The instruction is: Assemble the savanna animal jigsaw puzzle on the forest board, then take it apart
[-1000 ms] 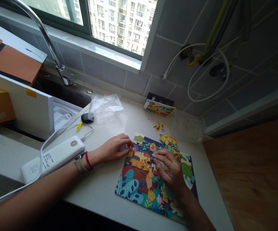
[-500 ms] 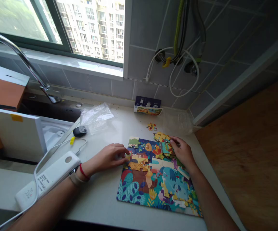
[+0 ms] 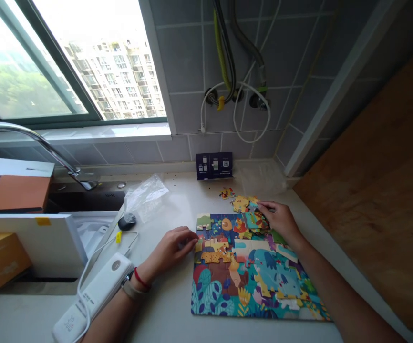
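A colourful animal jigsaw puzzle [image 3: 221,302] lies on its board on the counter, with several loose pieces over its picture. At the board's left edge, my left hand [image 3: 176,247] has its thumb and forefinger closed on a small yellow-green puzzle piece [image 3: 199,245], partly hidden by the fingertips. My right hand [image 3: 280,219] reaches over the board's upper right and pinches a piece at the loose pile, mostly covered by its fingers. Yellow pieces [image 3: 241,204] lie just beyond the top edge, and a small cluster of pieces [image 3: 227,192] sits farther back.
A dark blue folded card [image 3: 214,166] stands by the wall, beside a clear plastic bag [image 3: 262,178]. Left are another plastic bag [image 3: 147,195], a black mouse [image 3: 127,221], a white power bank [image 3: 94,295] with its cable, and a sink with a tap [image 3: 81,178]. A wooden panel [image 3: 378,190] borders the right.
The camera view has tilted up and shifted left. My left hand stays at the board's left edge, my right hand at the loose pieces. The back card now stands more upright.
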Demonstrator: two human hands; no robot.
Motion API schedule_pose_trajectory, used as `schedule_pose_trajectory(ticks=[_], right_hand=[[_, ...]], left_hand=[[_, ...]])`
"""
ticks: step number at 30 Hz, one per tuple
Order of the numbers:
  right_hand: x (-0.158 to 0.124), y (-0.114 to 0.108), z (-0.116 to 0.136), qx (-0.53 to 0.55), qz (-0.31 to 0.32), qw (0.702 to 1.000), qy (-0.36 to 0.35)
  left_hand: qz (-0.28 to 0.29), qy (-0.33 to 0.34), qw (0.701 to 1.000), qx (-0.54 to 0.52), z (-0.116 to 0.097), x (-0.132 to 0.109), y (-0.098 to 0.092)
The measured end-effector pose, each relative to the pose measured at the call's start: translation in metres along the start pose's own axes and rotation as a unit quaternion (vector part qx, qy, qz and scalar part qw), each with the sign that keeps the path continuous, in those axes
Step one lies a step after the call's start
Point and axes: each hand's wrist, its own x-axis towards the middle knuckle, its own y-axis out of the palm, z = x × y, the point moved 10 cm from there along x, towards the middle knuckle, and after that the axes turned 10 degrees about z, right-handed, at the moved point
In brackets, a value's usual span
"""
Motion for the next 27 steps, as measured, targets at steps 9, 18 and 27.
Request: schedule_pose_trajectory(ticks=[9, 18, 27], right_hand=[[0.001, -0.016, -0.006, 0.066, -0.064, 0.996, 0.019], [-0.002, -0.018, -0.026, 0.197, -0.132, 0.971, 0.039], [-0.005, -0.016, -0.004, 0.22, -0.126, 0.967, -0.003]], left_hand=[[-0.178, -0.05, 0.982, -0.022, 0.029, 0.007, -0.034], [-0.145, -0.128, 0.98, 0.043, 0.076, 0.09, -0.052], [-0.156, -0.142, 0.978, -0.004, 0.12, 0.16, -0.063]])
